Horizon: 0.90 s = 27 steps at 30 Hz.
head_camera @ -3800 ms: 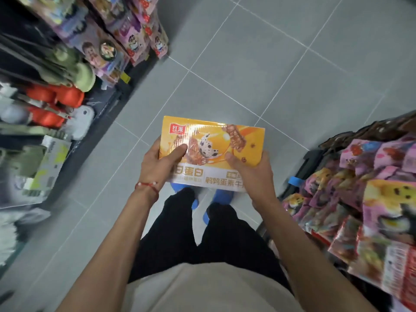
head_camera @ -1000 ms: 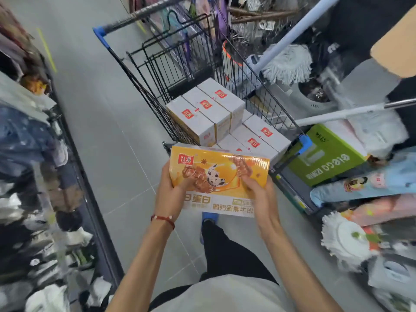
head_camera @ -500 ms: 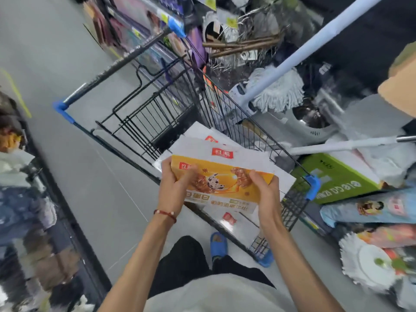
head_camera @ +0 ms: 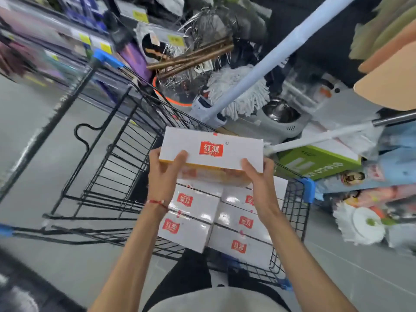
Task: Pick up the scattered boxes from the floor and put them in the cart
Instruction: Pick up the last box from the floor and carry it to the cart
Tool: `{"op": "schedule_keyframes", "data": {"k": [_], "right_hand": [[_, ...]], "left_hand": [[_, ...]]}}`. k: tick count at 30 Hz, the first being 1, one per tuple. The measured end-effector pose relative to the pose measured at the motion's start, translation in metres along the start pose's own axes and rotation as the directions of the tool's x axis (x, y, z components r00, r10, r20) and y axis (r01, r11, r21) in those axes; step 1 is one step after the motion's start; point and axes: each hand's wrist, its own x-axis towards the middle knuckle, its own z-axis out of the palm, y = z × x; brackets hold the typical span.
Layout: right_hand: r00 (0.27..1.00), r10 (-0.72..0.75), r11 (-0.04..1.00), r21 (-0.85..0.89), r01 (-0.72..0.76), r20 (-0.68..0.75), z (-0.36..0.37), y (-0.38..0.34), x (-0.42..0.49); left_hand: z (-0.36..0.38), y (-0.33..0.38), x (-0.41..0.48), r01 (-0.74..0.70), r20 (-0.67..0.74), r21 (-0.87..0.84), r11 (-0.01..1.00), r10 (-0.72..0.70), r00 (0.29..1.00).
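Observation:
I hold a flat snack box (head_camera: 213, 152) over the black wire cart (head_camera: 108, 167), its white side with a red logo turned up and its orange face toward me. My left hand (head_camera: 163, 176) grips the box's left end, thumb on top. My right hand (head_camera: 258, 179) grips its right end the same way. Several white boxes with the same red logo (head_camera: 191, 228) lie packed flat in the cart's basket directly beneath the held box.
Shelving with mops (head_camera: 238, 95), a pale blue pole (head_camera: 276, 55) and a green carton (head_camera: 319, 163) crowds the cart's far and right side. The cart's blue-capped handle (head_camera: 105, 57) points away to the upper left. Grey tiled floor (head_camera: 29, 122) lies to the left.
I have stepped up to the cart and the box has tipped forward, so its white side now faces up instead of the orange front. Both hands still hold it.

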Motion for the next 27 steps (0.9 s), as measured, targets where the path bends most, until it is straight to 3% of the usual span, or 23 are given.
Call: {"op": "schedule_keyframes", "data": {"k": [6,15,20,24,27], "right_hand": [[0.998,0.034,0.998,-0.06,-0.037,-0.044,0.031,0.005,0.034],[0.991,0.134,0.98,-0.145,-0.136,-0.026,0.051,0.045,0.076],[0.977,0.208,0.961,-0.175,-0.214,-0.051,0.06,0.07,0.09],[0.964,0.258,0.949,-0.173,-0.265,-0.062,0.066,0.089,0.107],[0.951,0.299,0.934,-0.179,-0.309,-0.079,0.068,0.103,0.116]], "left_hand": [[-0.01,-0.001,0.077,0.042,0.148,0.016,0.999,-0.044,0.988],[-0.017,-0.037,0.152,0.035,0.303,0.188,0.981,-0.092,0.949],[-0.016,-0.077,0.164,0.149,0.288,0.232,0.961,-0.214,0.933],[-0.01,-0.1,0.175,0.272,0.198,0.237,0.933,-0.32,0.926],[-0.003,-0.114,0.184,0.291,0.182,0.286,0.913,-0.35,0.919]]}}
